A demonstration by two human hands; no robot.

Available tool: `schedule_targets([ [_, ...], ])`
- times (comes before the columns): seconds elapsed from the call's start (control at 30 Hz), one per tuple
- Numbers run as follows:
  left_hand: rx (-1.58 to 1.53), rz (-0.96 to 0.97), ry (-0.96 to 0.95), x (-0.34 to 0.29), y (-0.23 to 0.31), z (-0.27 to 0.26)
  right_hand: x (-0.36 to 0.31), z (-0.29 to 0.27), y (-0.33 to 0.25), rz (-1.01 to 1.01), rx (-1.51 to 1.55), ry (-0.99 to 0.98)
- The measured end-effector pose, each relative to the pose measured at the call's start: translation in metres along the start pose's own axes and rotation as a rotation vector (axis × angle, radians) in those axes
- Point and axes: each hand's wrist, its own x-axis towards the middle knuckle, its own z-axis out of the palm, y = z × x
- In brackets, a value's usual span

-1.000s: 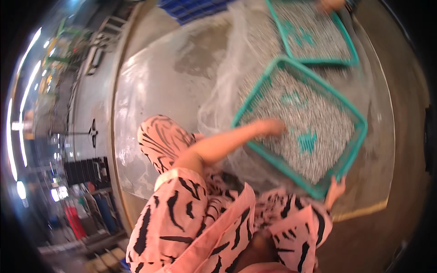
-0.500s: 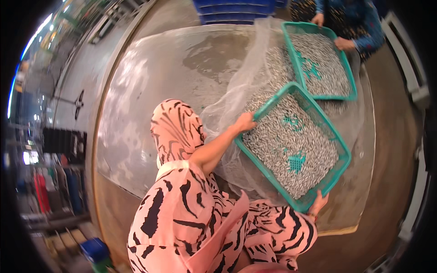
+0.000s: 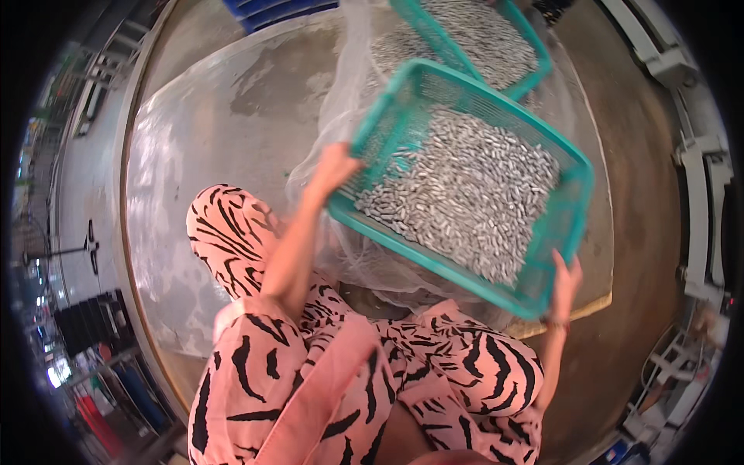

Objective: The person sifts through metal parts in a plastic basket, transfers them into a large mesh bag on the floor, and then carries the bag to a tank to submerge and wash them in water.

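A rectangular teal plastic basket [image 3: 457, 270] with mesh walls is held up in front of me, tilted. Many small, oblong silvery-grey pieces [image 3: 465, 194] lie in it, heaped toward the middle and right, while part of its bottom shows bare at the left. My left hand [image 3: 337, 167] is closed on the basket's left rim. At its lower right corner my right hand [image 3: 566, 283] grips the other end, with some fingers hidden by the wall. Just beyond it, partly covered, is a second teal basket [image 3: 535, 58] full of the same pieces.
Thin white netting [image 3: 341, 101] with more silvery pieces spreads under the baskets on a grey sheet [image 3: 194, 147] on the floor. Blue stacked crates [image 3: 283, 12] stand at the far edge. White metal frames [image 3: 705, 201] line the right side.
My basket has tilted and turned, and its pieces have slid off the left part of the bottom. The view has shifted; the other person's hands no longer show at the far basket.
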Motion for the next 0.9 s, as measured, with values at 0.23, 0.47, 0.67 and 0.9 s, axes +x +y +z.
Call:
schedule_targets([
  [0.23,-0.159,-0.149,-0.114,-0.012,-0.003,0.067,0.019,-0.029,0.001,0.183,-0.183,0.01],
  [0.47,-0.173,0.094,-0.188,-0.022,0.073,0.112,-0.022,-0.091,0.085,0.274,0.239,0.196],
  [0.67,-0.41,0.021,-0.011,-0.04,0.029,0.071,0.003,-0.034,0.093,-0.003,0.103,0.047],
  [0.9,-0.018,0.203,-0.047,-0.036,0.102,0.019,-0.018,-0.058,0.081,0.102,0.345,0.046],
])
